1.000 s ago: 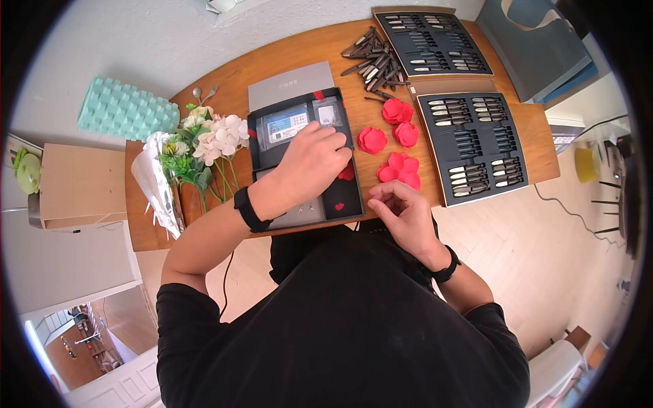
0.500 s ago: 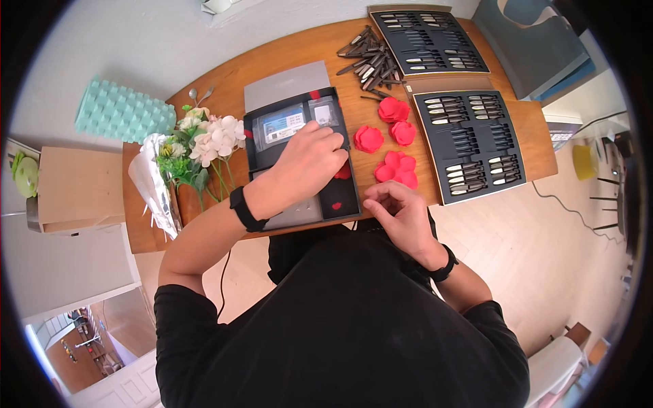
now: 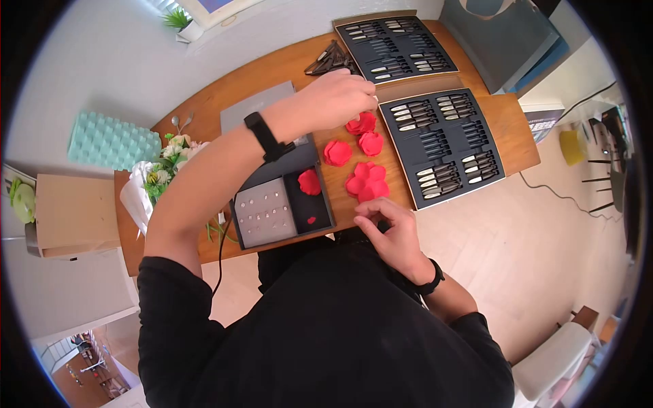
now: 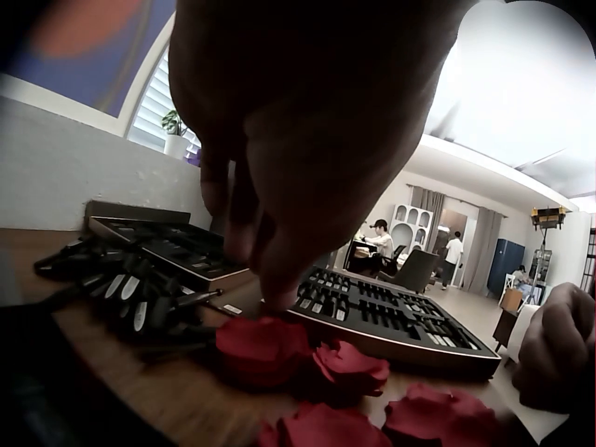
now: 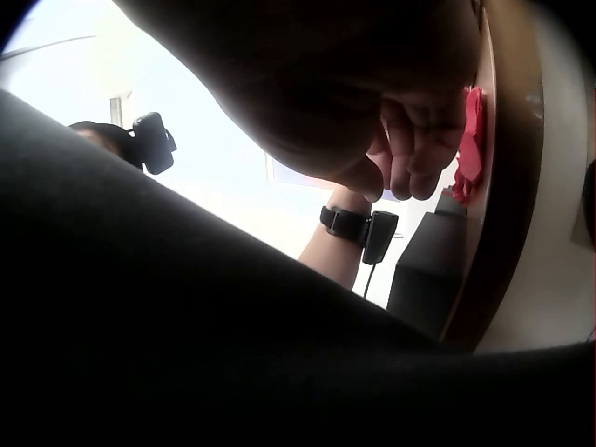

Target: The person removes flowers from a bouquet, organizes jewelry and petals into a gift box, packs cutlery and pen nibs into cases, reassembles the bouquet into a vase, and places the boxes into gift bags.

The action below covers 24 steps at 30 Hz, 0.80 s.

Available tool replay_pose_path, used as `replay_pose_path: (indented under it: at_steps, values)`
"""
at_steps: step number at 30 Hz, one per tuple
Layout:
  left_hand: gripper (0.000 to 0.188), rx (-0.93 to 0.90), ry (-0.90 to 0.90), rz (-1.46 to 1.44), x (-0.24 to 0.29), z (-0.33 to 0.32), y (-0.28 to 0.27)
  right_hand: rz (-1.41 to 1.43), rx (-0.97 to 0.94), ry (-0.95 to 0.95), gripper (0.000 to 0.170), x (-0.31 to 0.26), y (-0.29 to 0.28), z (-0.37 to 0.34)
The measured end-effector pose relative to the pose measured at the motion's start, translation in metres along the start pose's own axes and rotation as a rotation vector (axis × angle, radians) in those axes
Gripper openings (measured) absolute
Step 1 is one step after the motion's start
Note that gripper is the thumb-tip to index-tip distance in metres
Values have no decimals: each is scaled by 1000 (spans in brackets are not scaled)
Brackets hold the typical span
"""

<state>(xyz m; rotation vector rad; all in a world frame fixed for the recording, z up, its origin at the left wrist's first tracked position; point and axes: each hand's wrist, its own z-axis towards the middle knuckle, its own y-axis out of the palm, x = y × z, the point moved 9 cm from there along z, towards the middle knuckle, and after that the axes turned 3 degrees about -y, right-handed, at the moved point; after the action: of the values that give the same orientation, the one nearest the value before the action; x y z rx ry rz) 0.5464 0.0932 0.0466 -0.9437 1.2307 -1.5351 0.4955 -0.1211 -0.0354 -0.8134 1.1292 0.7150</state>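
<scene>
Bent at the wrist, my left hand [image 3: 337, 100] is over the far red flower [image 3: 362, 123], beside the upper tray's near edge. In the left wrist view its fingers [image 4: 277, 284] point down, and nothing shows between them. More red flowers [image 3: 367, 182] lie on the table below it. My right hand [image 3: 394, 234] hangs at the front edge beside the nearest flower, fingers loosely curled and holding nothing. Left of the flowers is a black box [image 3: 326, 224] with a grey panel [image 3: 262, 234] of several small studs, a red flower [image 3: 309, 181] and a small red piece. My left forearm hides its far part.
Two black trays [image 3: 401, 163] [image 3: 374, 58] of slim dark pieces with pale ends stand at the right. A loose pile [image 3: 330, 60] of similar pieces lies behind my left hand. Artificial flowers [image 3: 163, 173] and a mint foam block [image 3: 112, 139] are at the left, a dark bag [image 3: 500, 47] far right.
My left hand has left the packets in the black box and moved up and right, over the far red flower. The right hand stays near the front edge. The head view has shifted.
</scene>
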Motion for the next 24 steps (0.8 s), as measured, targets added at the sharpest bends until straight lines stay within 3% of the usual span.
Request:
replay_pose_path:
  at_steps: [5,12,24]
  values:
    - [32,-316,-24,93,-3,18,33,48,83,43,17,11,-23,-7]
    - [28,-315,-61,137,-20,10,45,65,41,16,17,13,-23,0]
    - [22,-243,-33,-100,-19,7,34,40,18,21,18,14,-20,4]
